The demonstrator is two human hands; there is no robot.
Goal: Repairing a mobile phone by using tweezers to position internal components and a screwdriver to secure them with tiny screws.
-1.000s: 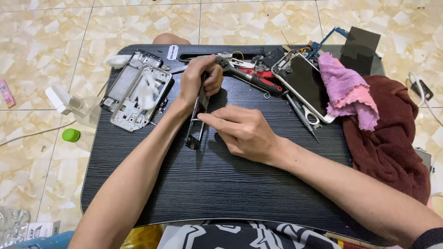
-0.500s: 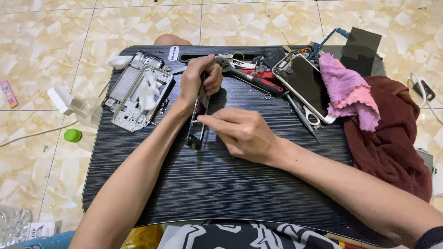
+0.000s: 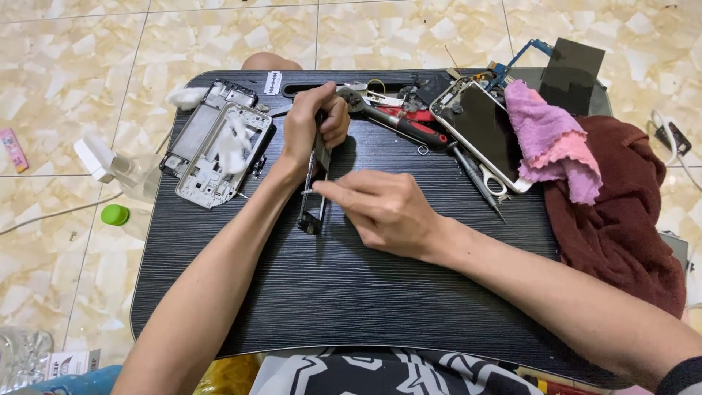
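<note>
At centre of the black lap table (image 3: 351, 292), left hand (image 3: 311, 128) clamps the edge-on phone frame (image 3: 313, 192) upright while right hand (image 3: 384, 208) pinches a thin tool (image 3: 310, 192) against it; slip risks gouging the frame.

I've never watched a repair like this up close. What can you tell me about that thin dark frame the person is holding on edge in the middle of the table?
The dark frame is a slim, long, blackish piece that looks like metal or plastic, seen edge-on. It stands tilted on the black table, lower end resting on the surface. The left hand grips its upper end, and the right hand pinches its side about halfway down with the fingertips. Finer detail is too small to tell.
</note>
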